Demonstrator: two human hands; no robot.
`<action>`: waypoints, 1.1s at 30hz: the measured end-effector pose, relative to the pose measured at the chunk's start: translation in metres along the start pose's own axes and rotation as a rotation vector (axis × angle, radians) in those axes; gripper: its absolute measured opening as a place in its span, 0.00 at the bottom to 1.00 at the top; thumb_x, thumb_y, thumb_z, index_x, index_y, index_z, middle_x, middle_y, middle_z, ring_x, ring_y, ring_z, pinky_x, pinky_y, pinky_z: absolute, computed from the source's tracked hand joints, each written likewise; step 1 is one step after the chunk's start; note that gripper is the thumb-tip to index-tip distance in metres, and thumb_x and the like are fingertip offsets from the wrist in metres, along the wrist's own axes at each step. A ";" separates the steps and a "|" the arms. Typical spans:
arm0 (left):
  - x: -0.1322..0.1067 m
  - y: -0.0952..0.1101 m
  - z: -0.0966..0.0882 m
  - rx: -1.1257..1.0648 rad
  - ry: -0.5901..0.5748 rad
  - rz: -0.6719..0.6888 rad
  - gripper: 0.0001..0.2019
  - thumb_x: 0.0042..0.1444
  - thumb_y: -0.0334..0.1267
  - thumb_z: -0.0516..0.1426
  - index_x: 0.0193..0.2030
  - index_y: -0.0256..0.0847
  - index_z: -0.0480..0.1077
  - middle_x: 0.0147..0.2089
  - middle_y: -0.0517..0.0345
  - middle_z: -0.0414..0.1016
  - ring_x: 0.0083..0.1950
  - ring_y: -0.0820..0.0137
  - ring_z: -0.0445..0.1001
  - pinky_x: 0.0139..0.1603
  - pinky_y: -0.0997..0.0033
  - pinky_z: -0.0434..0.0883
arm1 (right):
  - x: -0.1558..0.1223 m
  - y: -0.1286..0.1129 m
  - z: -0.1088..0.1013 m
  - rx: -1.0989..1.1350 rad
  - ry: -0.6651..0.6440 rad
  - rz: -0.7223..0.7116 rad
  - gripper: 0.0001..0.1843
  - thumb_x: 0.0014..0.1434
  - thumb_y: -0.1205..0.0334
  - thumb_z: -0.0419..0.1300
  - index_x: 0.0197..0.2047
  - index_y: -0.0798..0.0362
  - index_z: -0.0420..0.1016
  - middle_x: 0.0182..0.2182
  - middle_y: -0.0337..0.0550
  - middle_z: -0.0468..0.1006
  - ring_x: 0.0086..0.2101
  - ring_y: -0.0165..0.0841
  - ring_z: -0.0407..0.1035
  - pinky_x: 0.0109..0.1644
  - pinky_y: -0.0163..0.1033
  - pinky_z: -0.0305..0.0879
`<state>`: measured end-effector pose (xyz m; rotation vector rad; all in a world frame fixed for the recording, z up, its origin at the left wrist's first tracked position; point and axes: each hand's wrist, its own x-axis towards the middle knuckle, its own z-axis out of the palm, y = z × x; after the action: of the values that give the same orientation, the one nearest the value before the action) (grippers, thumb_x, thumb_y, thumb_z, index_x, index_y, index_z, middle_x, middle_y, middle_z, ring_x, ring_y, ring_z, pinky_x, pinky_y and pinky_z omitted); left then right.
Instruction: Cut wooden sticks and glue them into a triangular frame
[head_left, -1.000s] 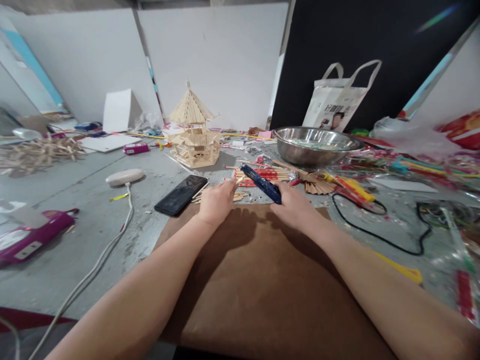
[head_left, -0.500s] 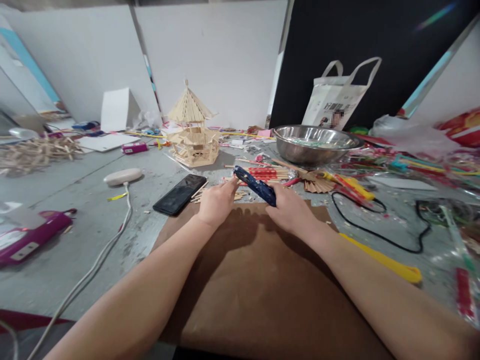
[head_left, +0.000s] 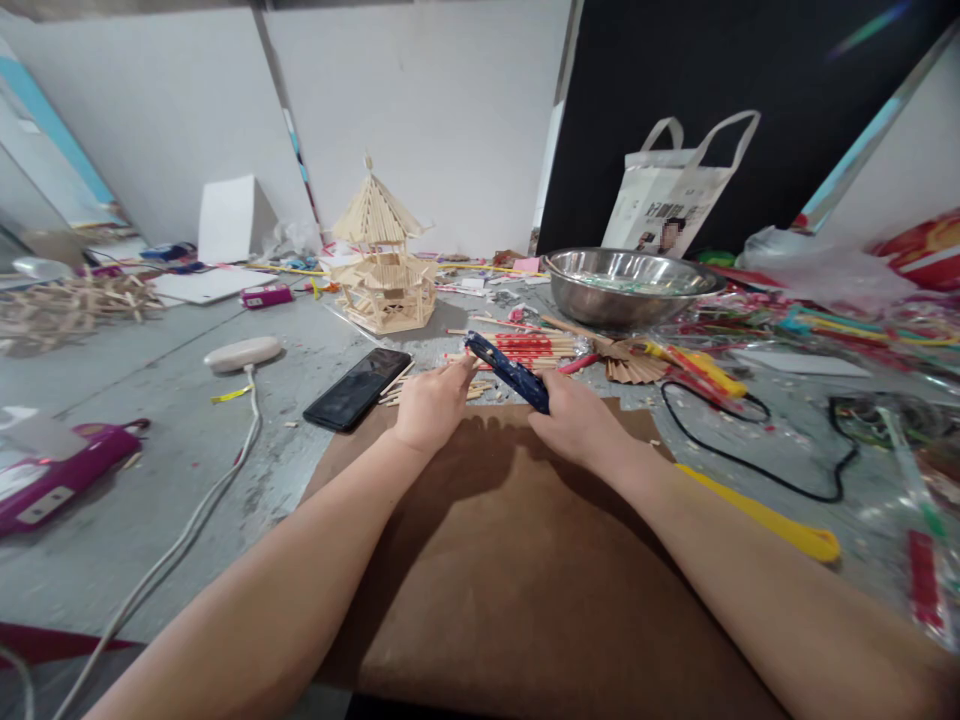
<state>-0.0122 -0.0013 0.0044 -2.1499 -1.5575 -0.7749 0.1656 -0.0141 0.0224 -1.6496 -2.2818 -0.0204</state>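
Head view, near to far. Closest: 2 bare forearms stretched over brown board (head_left: 510, 570), flat on grey table (head_left: 150, 430). At board's far edge, right hand (head_left: 577, 428) closed around blue glue gun (head_left: 506, 370): handle hidden in palm, barrel angled up and to the left, clear of the table. Left hand (head_left: 429, 405) just beside it, fingers curled narrow, fingertips (head_left: 463, 370) touching gun's front end; cannot tell whether anything is pinched there. Loose wooden sticks (head_left: 480, 390) scattered on table just behind both hands.

Left of left hand: black phone (head_left: 358, 388), face up, near board's corner, apart from the hand. Further left: white cable (head_left: 187, 540) running from near edge up to white oval puck (head_left: 241, 353); magenta tool (head_left: 52, 480) at far left.

Right of right arm: yellow strip (head_left: 757, 515) lying just beside board, black cord (head_left: 750, 470) looped beyond it.

Behind gun: red-printed stick packet (head_left: 532, 347), then brown paper fans (head_left: 634, 368) to its right. Further back: steel bowl (head_left: 630, 290) right of centre, stick pagoda model (head_left: 382, 260) left of centre, upright. Heap of sticks (head_left: 67, 305) far left.

At back: white tote bag (head_left: 675, 200) leaning on black panel (head_left: 675, 60); white folded card (head_left: 225, 215) standing by the wall.
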 end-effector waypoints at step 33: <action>0.001 0.006 0.002 -0.149 -0.134 -0.150 0.16 0.54 0.42 0.44 0.33 0.37 0.70 0.24 0.54 0.72 0.25 0.73 0.67 0.27 0.76 0.59 | 0.004 0.002 0.004 -0.157 -0.097 0.134 0.16 0.48 0.57 0.49 0.39 0.55 0.65 0.31 0.49 0.74 0.33 0.39 0.67 0.31 0.37 0.56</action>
<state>-0.0054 -0.0008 0.0036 -2.2507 -1.7988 -0.8334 0.1655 -0.0089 0.0190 -1.9203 -2.2853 -0.0931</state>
